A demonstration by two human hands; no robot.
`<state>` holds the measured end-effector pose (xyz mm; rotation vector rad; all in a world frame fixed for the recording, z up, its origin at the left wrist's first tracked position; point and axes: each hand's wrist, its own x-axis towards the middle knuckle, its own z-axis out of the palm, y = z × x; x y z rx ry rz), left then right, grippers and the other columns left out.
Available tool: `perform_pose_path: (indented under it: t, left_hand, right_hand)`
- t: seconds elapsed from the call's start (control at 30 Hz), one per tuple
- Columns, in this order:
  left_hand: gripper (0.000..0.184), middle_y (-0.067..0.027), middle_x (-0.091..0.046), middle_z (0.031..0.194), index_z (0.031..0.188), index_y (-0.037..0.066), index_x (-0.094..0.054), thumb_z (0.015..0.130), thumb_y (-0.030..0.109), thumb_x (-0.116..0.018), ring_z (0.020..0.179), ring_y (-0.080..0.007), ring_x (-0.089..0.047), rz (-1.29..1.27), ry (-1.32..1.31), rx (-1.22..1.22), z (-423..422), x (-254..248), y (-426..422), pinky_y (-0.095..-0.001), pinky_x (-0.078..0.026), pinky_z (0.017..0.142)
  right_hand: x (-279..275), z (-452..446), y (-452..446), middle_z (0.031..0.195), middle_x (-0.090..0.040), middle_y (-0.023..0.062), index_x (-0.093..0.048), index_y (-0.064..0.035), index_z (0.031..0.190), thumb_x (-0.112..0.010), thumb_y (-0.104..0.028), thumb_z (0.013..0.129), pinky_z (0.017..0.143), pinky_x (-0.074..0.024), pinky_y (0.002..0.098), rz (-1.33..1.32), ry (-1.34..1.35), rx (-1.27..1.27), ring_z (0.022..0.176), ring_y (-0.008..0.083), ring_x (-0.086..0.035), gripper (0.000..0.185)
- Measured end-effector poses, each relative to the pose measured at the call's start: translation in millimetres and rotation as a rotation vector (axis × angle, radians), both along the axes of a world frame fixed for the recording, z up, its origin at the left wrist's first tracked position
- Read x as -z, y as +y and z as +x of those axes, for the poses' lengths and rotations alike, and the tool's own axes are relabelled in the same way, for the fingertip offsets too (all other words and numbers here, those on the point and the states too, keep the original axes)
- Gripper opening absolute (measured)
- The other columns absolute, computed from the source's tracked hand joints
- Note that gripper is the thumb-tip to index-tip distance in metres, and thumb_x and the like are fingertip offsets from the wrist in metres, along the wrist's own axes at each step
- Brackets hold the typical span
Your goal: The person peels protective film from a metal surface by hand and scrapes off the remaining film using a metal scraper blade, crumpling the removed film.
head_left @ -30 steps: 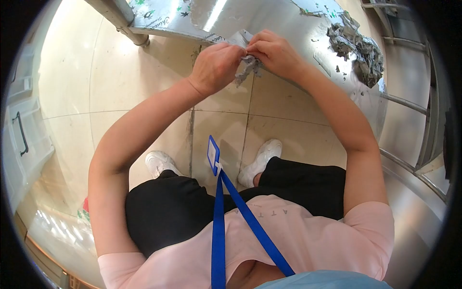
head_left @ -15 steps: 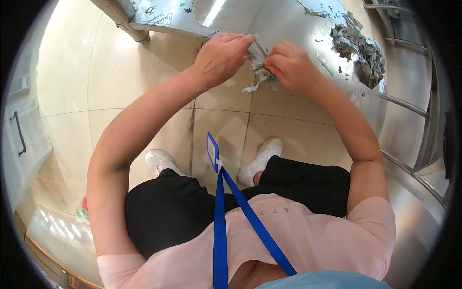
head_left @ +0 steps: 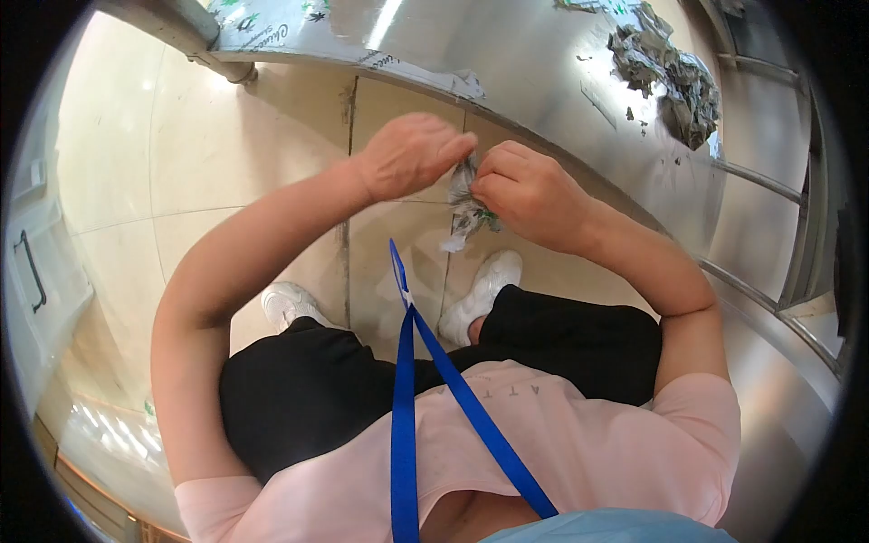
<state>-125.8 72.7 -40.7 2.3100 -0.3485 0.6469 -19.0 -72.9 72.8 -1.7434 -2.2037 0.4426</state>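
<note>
A crumpled strip of thin grey-and-white printed film [head_left: 463, 217] hangs between my hands, in front of the table edge and over the floor. My left hand [head_left: 412, 156] is closed, its thumb and fingertips pinching the strip's top end. Close beside it, my right hand [head_left: 534, 192] grips the strip's side with bent fingers. Ragged ends dangle below the right fingers. Behind my hands is a shiny metal table [head_left: 516, 68]. Printed film [head_left: 272, 34] still covers its left part, and a loose white flap [head_left: 466, 83] lies at the front edge.
A heap of crumpled grey film [head_left: 688, 95] lies on the table's right side, with small scraps around it. A metal table leg [head_left: 195, 54] stands at upper left, a metal rack [head_left: 769, 195] at right. A clear plastic bin [head_left: 45, 299] sits at far left.
Both hands have moved down and toward my body, away from the table edge, with the film strip between them. The strip now hangs clear of the table. The view has shifted slightly.
</note>
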Motion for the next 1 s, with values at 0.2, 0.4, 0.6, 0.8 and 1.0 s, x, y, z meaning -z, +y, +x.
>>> perform_pose_path:
  t: [0.2,0.4,0.6,0.8,1.0]
  left_hand:
    - [0.014,-0.0115,-0.061,0.083,0.093,0.006,-0.056,0.079,0.001,-0.056,0.076,-0.0286,-0.060,-0.334,0.098,-0.247,-9,4,-6,-0.0353,-0.049,0.064]
    - [0.010,-0.0064,-0.062,0.090,0.087,0.006,-0.059,0.078,0.003,-0.061,0.075,-0.0243,-0.061,-0.111,-0.082,-0.369,8,-13,29,-0.0322,-0.049,0.064]
    - [0.013,-0.0064,-0.062,0.095,0.089,0.006,-0.060,0.077,0.008,-0.064,0.087,-0.0250,-0.057,0.041,-0.093,-0.347,10,-14,38,-0.0340,-0.048,0.072]
    - [0.022,-0.0094,-0.061,0.092,0.098,0.005,-0.054,0.081,0.015,-0.061,0.087,-0.0281,-0.057,0.182,0.251,-0.106,40,-31,65,-0.0378,-0.047,0.074]
    - [0.021,-0.0137,-0.058,0.080,0.096,0.000,-0.045,0.078,0.004,-0.055,0.083,-0.0323,-0.059,0.408,0.572,-0.109,82,-61,48,-0.0433,-0.048,0.067]
  right_hand:
    - [-11,66,-1,0.086,-0.063,0.0113,-0.061,-0.0046,0.092,-0.054,-0.003,0.081,0.069,-0.0478,0.0268,-0.024,0.306,0.639,0.080,0.0217,-0.062,0.013]
    - [-10,219,-4,0.086,-0.060,0.0135,-0.057,-0.0020,0.106,-0.053,-0.010,0.081,0.048,-0.0430,0.0284,0.253,0.654,1.257,0.069,0.0166,-0.058,0.027]
    - [47,317,-41,0.105,-0.058,0.0198,-0.059,-0.0033,0.105,-0.051,-0.009,0.077,0.088,-0.0432,0.0412,0.509,-0.594,1.045,0.093,0.0357,-0.056,0.030]
    - [58,337,-50,0.095,-0.065,0.0116,-0.066,-0.0112,0.096,-0.054,-0.025,0.080,0.079,-0.0468,0.0364,0.221,-0.843,1.096,0.087,0.0288,-0.061,0.024]
    - [26,295,-32,0.103,-0.063,0.0137,-0.064,-0.0137,0.104,-0.049,-0.030,0.083,0.085,-0.0435,0.0459,0.210,-0.561,1.316,0.102,0.0347,-0.054,0.030]
